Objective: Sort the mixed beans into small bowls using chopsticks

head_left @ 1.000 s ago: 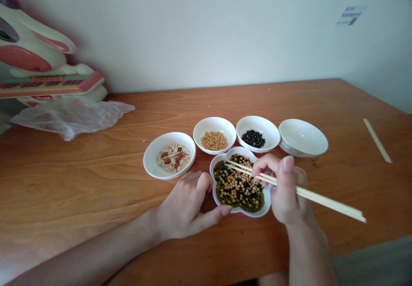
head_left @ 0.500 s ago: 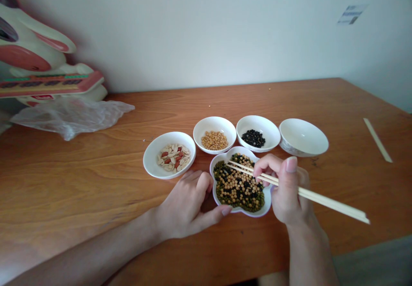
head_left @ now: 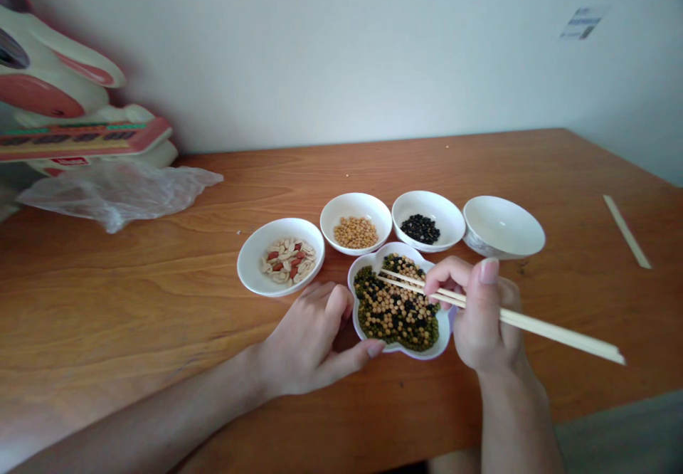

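Note:
My right hand (head_left: 483,310) grips a pair of chopsticks (head_left: 555,329), whose tips reach into a flower-shaped dish (head_left: 354,312). Mixed soybeans, black beans and green mung beans (head_left: 398,310) fill this dish; whether a bean sits between the tips is too small to tell. My left hand (head_left: 314,339) steadies the dish, curled fingers at its left side and thumb on the near rim. Behind stand a bowl of soybeans (head_left: 356,233), a bowl of black beans (head_left: 420,229) and a white bowl (head_left: 504,226) with nothing visible inside. Left of them is a bowl of peanuts and pale seeds (head_left: 288,260).
A pale flat stick or wrapper (head_left: 627,232) lies at the right of the wooden table (head_left: 133,303). At the back left, a clear plastic bag (head_left: 122,189) rests before a toy keyboard (head_left: 80,136) shaped like an animal. A wall (head_left: 341,54) closes off the back.
My right hand and the chopsticks have shifted slightly to the right, with the tips still in the dish and a little lower. My left hand and the bowls stay in place.

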The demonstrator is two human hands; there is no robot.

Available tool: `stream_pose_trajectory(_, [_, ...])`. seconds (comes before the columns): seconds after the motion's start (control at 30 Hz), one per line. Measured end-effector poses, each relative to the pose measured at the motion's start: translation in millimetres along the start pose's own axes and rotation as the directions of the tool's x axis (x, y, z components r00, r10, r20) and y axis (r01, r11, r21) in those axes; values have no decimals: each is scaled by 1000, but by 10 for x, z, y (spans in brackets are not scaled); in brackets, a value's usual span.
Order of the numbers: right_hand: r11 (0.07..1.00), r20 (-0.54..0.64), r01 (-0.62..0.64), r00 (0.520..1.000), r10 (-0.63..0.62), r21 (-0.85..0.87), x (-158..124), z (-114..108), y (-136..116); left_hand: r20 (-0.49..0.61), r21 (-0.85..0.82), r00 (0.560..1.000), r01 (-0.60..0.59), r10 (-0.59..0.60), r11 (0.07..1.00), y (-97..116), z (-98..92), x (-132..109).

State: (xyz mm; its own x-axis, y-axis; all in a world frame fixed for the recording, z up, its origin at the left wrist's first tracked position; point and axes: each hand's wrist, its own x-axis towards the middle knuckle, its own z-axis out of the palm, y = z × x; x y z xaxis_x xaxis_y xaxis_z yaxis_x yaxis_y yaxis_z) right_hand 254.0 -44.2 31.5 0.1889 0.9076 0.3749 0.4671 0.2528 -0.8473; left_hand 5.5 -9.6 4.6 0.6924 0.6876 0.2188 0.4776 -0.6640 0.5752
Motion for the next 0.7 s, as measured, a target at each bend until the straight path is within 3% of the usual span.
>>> stream_pose_trajectory(0.7, [996,8,59,998,-60,63,-4,5,34,6,12,1000,-3,3,1000,-24,21,-6])
